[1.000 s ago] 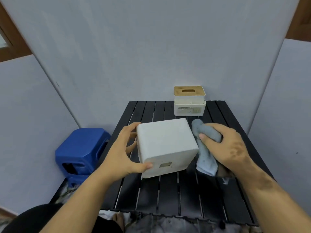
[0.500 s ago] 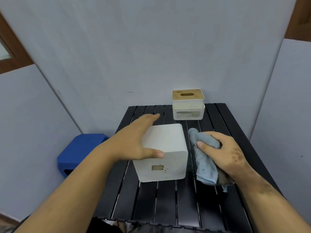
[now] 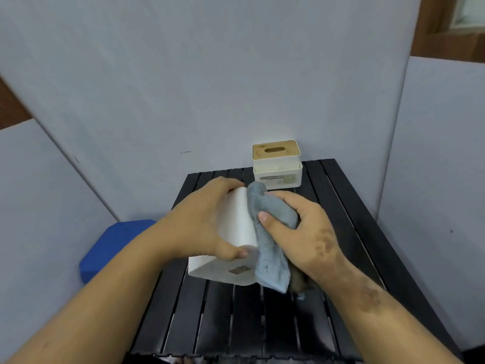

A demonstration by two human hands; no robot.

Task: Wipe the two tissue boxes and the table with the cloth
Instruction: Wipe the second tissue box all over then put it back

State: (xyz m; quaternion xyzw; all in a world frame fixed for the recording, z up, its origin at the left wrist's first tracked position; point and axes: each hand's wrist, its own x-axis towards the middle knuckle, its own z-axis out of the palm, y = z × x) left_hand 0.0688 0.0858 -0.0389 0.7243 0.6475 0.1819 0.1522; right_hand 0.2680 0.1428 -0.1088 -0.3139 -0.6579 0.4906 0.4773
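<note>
Head view: left hand (image 3: 202, 224) grips white tissue box (image 3: 237, 232) from its left side, thumb on the near face, box tilted over the black slatted worktop (image 3: 236, 319). Right hand (image 3: 301, 232) clutches blue-grey cloth (image 3: 267, 248), pressing it against the box's right side; cloth tail hangs down past the box's lower edge. Second tissue box (image 3: 277, 164), wood-topped with a slot, stands upright at the worktop's far edge, apart. Blue stool (image 3: 110, 245) sits left, below.
</note>
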